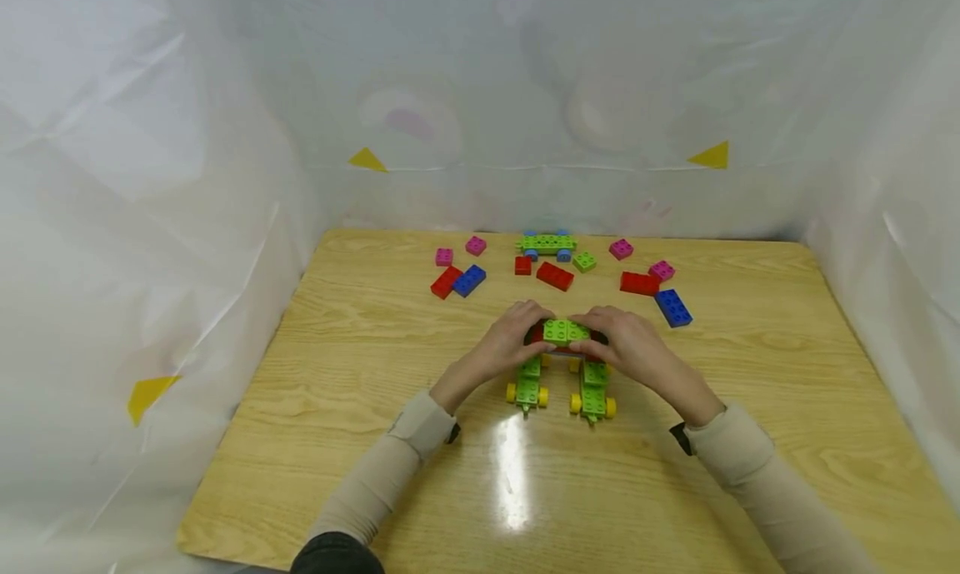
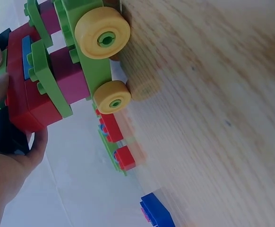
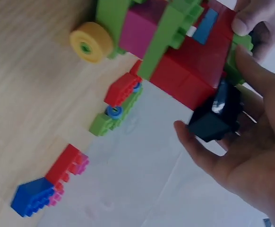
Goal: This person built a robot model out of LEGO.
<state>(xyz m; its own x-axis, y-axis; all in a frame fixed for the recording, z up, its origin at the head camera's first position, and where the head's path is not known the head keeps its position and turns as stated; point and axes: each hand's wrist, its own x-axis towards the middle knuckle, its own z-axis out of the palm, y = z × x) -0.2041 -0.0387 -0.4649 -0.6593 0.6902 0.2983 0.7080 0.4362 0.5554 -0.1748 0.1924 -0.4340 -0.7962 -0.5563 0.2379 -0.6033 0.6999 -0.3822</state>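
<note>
Left hand [image 1: 510, 339], right hand [image 1: 628, 341] opposite, gripping brick build [image 1: 566, 332]

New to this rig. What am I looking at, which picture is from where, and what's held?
No machine here: a person is working with two bare hands. The wide picture comes from a camera worn on the head, looking forward and down. The other two come from cameras on the left and right wrists, each watching that hand's work, so the wooden table appears tilted there.

The left hand and right hand grip the green bricks on top of a brick model from either side. Beneath those are red bricks, and lower down, two green bases with yellow wheels.

Farther back on the table lie loose red bricks, blue bricks, pink bricks, a small green brick and a green base with blue wheels.
</note>
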